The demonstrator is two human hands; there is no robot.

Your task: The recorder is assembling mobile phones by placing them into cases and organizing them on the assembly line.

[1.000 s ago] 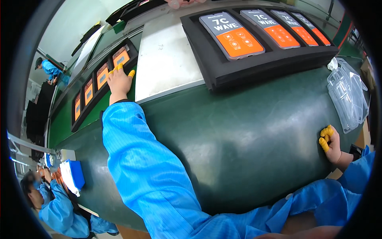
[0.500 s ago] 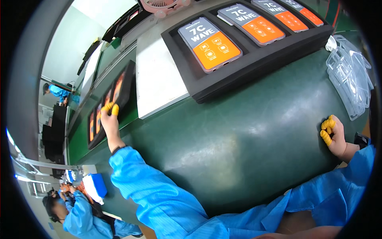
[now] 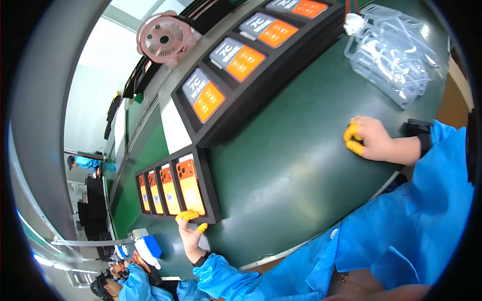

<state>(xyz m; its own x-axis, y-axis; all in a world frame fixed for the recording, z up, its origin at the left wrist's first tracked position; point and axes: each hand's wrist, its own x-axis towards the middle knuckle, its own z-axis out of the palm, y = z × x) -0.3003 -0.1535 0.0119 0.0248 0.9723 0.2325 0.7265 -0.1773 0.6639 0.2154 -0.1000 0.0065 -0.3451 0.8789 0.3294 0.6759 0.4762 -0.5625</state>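
A black foam tray holds several orange smartphones, backs up, each in its own slot. At its near edge my left hand, with yellow finger covers, has closed its fingers over the tray wall, thumb on the outside. My right hand rests on the green table at the right, its yellow-covered fingers curled in; a dark gap shows between them, and what they hold, if anything, is hidden. Beyond, a larger black foam tray carries several phones with grey-and-orange printed fronts.
Clear plastic trays lie piled at the far right beside a small white object. A pink fan stands at the back. White board shows between the trays. A person in blue works at lower left, near a blue-and-white box.
My left hand has drawn the smaller tray nearer and flatter, so its orange phones now show plainly. The view has turned right; my right hand stays curled on the table.
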